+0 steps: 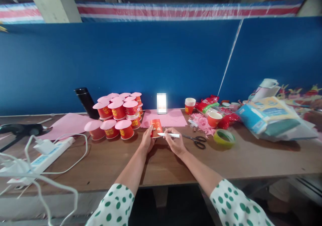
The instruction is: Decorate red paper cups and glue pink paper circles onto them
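A red paper cup (157, 126) is in my left hand (147, 140), whose fingers wrap round its left side. My right hand (175, 141) grips a white marker pen (171, 135), its tip touching or very near the cup's lower edge; I cannot tell which. Behind the cup lies pink paper (173, 117), with a bright upright screen (161, 103) at its back. To the left are several stacked red cups (125, 132) topped with pink paper discs. Black-handled scissors (198, 141) rest just right of my right hand.
At right are yellow-green tape (223, 138), nested cups (190, 106), a single cup (214, 119), pink scraps (201, 123) and a plastic package (274, 118). At left stand a black bottle (87, 103) and a power strip (47, 157) with loose white cables. A blue partition (151, 61) closes off the back.
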`<state>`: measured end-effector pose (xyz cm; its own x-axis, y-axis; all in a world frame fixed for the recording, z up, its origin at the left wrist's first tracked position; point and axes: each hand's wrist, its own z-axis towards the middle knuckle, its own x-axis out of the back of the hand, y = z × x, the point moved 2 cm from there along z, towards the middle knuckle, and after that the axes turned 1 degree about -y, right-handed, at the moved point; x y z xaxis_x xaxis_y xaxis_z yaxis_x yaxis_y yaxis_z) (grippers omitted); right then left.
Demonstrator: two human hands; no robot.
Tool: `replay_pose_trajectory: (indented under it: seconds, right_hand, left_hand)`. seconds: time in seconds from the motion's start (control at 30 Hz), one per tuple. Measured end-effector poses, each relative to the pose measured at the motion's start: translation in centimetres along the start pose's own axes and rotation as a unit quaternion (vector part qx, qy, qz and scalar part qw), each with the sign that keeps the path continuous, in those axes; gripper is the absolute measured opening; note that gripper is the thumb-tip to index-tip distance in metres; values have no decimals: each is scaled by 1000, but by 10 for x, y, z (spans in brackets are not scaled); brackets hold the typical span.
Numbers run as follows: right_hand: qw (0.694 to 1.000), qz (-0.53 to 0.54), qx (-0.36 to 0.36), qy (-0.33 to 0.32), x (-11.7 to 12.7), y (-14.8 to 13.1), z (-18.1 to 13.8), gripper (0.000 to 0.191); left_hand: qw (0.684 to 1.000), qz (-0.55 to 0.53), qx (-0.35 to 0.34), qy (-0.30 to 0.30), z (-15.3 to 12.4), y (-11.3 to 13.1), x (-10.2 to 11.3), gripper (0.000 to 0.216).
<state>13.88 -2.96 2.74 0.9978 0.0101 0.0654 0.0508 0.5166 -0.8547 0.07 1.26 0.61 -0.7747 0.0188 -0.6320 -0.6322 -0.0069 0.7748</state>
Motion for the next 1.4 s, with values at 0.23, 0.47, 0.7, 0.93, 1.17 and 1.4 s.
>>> replay_pose_trajectory:
  seconds: [0.23,0.47,0.7,0.93,1.17,1.4]
  right_hand:
    - [1000,0,8,-20,0,1,-1,15]
    - [1000,-10,6,-19,0,-2,-1,16]
    - [1000,-4,4,-9,0,1,0,18]
    - [1000,5,6,-16,0,5,1,17]
    - [1000,-6,3,-16,0,3,1,17]
    - [1000,-11,7,-18,0,1,0,17]
  left_hand:
    - [1000,4,-7,-1,0,-1,1,27]
    - [1000,9,-11,-9,-1,0,1,29]
    - [1000,7,-12,-8,0,-1,2,29]
    - [1000,4,-17,-11,-1,0,1,33]
    - [1000,5,-15,-7,0,-2,2,31]
    - [1000,8,-16,-8,0,-2,2,32]
